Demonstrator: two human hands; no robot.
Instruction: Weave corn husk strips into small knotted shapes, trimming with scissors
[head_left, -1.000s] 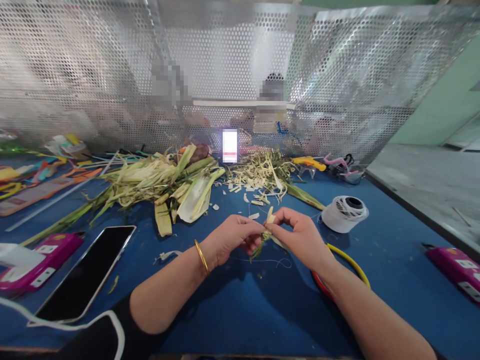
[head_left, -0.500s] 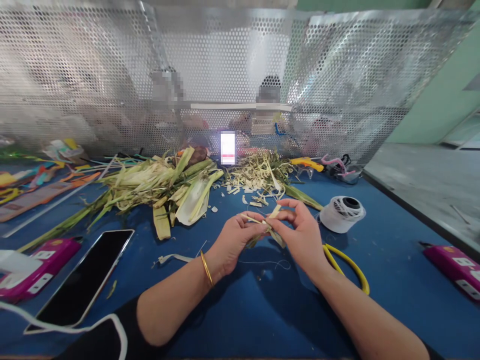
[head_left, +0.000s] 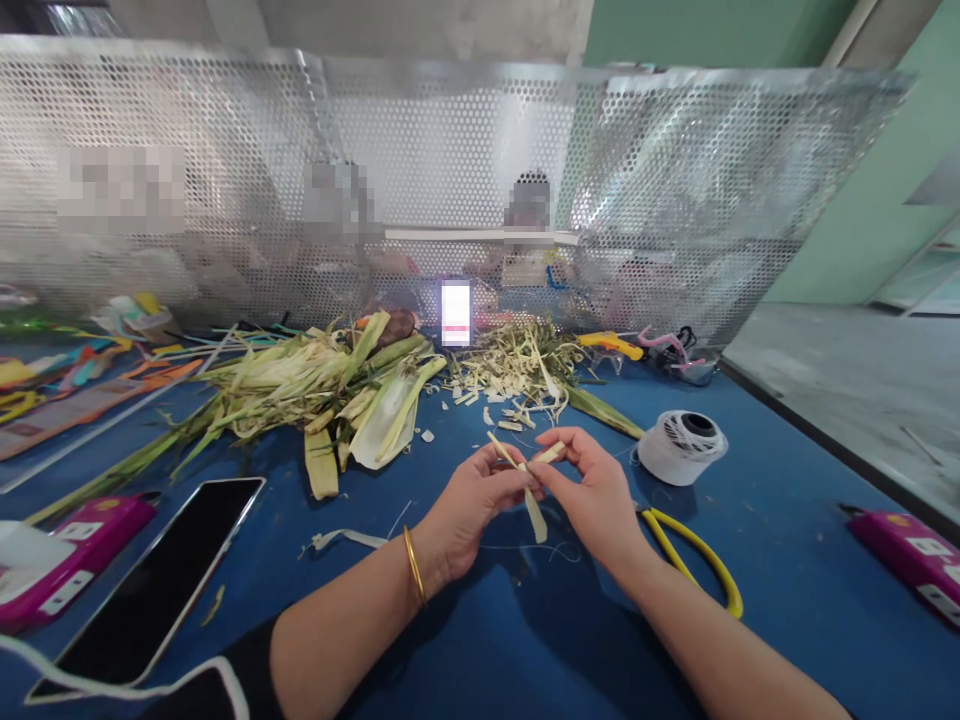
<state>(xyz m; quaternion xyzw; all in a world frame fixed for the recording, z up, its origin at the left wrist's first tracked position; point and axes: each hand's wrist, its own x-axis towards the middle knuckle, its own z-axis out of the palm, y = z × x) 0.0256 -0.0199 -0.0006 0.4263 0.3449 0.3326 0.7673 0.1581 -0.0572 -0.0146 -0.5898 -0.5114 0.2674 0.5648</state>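
My left hand (head_left: pixel 466 500) and my right hand (head_left: pixel 592 498) meet over the middle of the blue table, thumbs and fingers pinched. Between them they grip pale corn husk strips (head_left: pixel 536 518) that cross at the fingertips: one end points up left, one up right, and a flat tail hangs below. How the strips are joined is hidden by my fingers. A thin thread (head_left: pixel 551 550) lies beneath on the table. Right of my right hand sit a spool of white string (head_left: pixel 681 447) and a tool with yellow looped handles (head_left: pixel 705 560), its head partly covered by my hand.
Corn husks (head_left: pixel 300 380) heap at the back left, beside a pile of cut husk scraps (head_left: pixel 517 370). A phone (head_left: pixel 154 580) and a magenta power strip (head_left: pixel 112 535) lie at left. Another magenta device (head_left: pixel 911 545) is at right. A perforated metal screen (head_left: pixel 450 130) stands behind.
My hands have shifted slightly within the view and turned the husk strips, so the lower tail now hangs clear. The whole view has tilted up a little.
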